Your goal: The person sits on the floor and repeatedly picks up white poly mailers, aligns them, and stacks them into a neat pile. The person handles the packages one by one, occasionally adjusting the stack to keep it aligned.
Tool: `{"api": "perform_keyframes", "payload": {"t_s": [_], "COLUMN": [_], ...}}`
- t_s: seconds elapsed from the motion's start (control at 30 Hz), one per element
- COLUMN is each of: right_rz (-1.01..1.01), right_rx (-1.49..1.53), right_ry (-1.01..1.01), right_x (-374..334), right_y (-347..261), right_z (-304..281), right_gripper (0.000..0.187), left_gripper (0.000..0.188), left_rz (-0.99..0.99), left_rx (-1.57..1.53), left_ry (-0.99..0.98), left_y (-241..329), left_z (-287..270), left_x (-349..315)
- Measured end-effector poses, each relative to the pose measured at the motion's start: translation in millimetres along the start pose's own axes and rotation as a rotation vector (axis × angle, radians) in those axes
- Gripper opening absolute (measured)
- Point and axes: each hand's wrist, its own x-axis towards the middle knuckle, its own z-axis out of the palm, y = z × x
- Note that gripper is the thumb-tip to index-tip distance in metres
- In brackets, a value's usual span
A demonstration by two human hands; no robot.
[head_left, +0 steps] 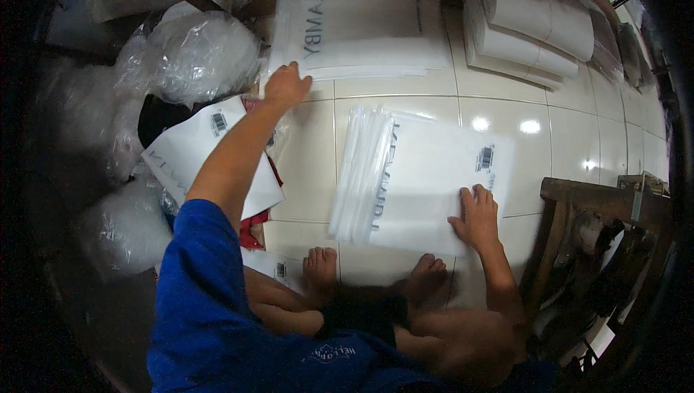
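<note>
My left hand (285,87) reaches forward, its fingers touching the near left corner of a far stack of frosted plastic bags (369,28) with grey lettering. My right hand (478,214) lies flat, fingers spread, on the near right corner of a closer fanned stack of white plastic bags (419,176) on the tiled floor (564,133). Neither hand has anything clasped in it. My bare feet (372,274) rest just below the closer stack.
Clear bulging plastic sacks (199,53) pile up at the left. A white printed bag (195,151) lies over red cloth beside my left arm. Folded white sheets (531,28) are stacked at the back right. A wooden frame (600,205) stands at the right.
</note>
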Motion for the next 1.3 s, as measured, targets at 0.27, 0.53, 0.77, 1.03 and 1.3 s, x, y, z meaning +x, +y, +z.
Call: {"api": "perform_keyframes", "payload": {"t_s": [0.27,0.53,0.77,1.03,1.3], "right_rz": [0.016,0.009,-0.015,-0.022,-0.016], "right_rx": [-0.090,-0.128,-0.102,-0.104,-0.129], "right_ry": [-0.078,-0.117,-0.132,-0.157,-0.154], "right_x": [10,12,14,14,12], "right_y": [-10,-15,-23,-18,-19], "right_z": [-10,-6,-12,-10,-7], "right_gripper": [0.080,0.085,0.087,0.093,0.092], "left_gripper": [0.040,0.040,0.028,0.027,0.025], "left_rz": [0.672,0.750,0.784,0.685,0.613], "left_rx": [0.139,0.202,0.255,0.280,0.296], "left_ry": [0.266,-0.014,-0.005,0.161,0.167], "left_y": [3,34,36,53,63], "left_z": [28,36,35,49,49], "left_x": [50,99,111,100,104]}}
